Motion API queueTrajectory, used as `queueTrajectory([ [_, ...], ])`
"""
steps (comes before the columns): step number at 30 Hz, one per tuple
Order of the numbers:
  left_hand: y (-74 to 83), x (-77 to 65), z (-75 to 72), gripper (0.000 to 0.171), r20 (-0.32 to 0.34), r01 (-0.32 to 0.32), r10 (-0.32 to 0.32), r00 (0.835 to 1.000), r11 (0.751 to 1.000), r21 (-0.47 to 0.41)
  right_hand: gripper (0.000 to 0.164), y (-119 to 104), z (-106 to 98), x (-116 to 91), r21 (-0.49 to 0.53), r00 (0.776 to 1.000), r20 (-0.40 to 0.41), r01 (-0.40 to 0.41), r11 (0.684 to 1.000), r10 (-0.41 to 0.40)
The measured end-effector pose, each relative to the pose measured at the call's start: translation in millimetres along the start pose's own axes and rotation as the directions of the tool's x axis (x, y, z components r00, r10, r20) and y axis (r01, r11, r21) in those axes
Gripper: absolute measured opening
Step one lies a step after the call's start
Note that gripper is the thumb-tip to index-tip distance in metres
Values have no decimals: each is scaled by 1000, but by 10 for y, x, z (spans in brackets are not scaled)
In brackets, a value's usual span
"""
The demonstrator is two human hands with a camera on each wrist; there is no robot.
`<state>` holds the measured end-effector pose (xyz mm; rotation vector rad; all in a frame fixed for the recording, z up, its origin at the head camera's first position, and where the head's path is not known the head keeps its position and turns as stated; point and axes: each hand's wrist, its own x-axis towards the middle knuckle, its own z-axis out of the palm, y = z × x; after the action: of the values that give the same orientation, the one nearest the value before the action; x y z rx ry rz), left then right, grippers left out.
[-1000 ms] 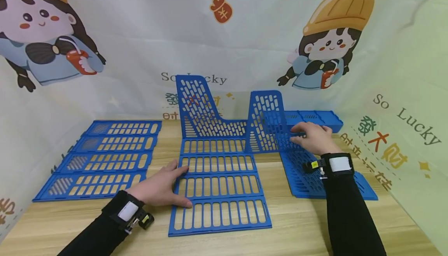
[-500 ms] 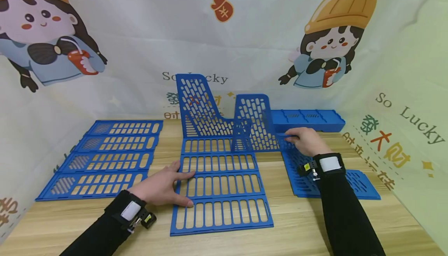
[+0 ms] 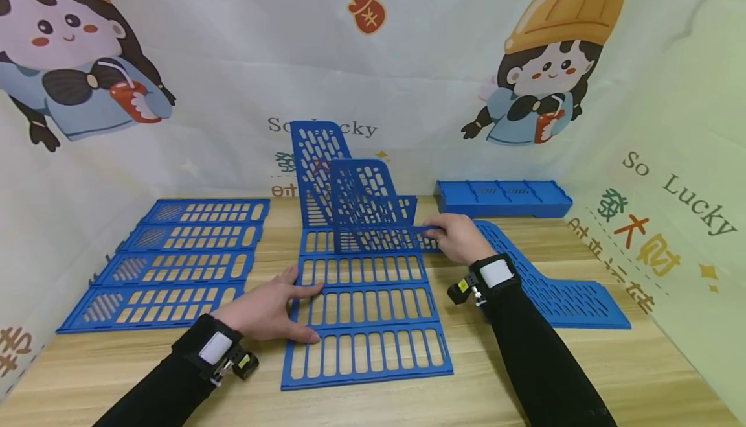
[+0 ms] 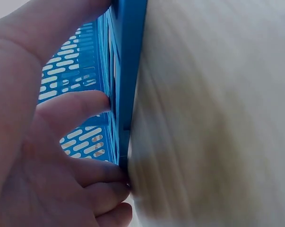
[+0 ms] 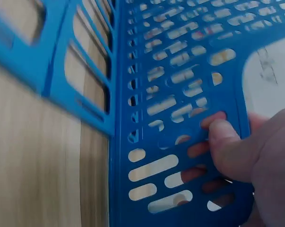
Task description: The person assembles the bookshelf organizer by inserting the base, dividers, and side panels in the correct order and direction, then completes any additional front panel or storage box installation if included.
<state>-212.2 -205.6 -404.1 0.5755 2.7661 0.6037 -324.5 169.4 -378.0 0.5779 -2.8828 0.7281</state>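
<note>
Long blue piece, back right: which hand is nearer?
Right. The right hand, holding an upright panel, is in front of the left end of the long piece; the left hand is farther left, at the slatted grid.

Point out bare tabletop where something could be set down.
Bare wood lies between the slotted frame and the right sleeve, and in front of the left panels, beside the left sleeve. The back middle is crowded: the right hand holds a perforated panel before the rear panel.

- Left grip (image 4: 52, 137) on the left, fingertips touching the edge of a blue plastic panel (image 4: 130, 59).
- Blue slotted panelling (image 4: 88, 56) on the far side of the fingers, partly hidden by them.
- Table (image 4: 213, 118) on the right, pale, blurred.
</note>
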Motion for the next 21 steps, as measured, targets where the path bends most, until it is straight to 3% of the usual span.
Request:
queueTrajectory([
  [6,0,0,-4,96,1,4,-4,1000,1000,-1,26,-217,120,92,39,1000,21,7,999,-8],
  [12,-21,-6,-33,95,2,19,-19,1000,1000,-2,25,-362,205,174,46,1000,-8,11,999,-11],
  [21,-6,16,-31,94,-6,3,-3,1000,1000,0,23,-561,358,264,36,996,-31,88,996,-86],
])
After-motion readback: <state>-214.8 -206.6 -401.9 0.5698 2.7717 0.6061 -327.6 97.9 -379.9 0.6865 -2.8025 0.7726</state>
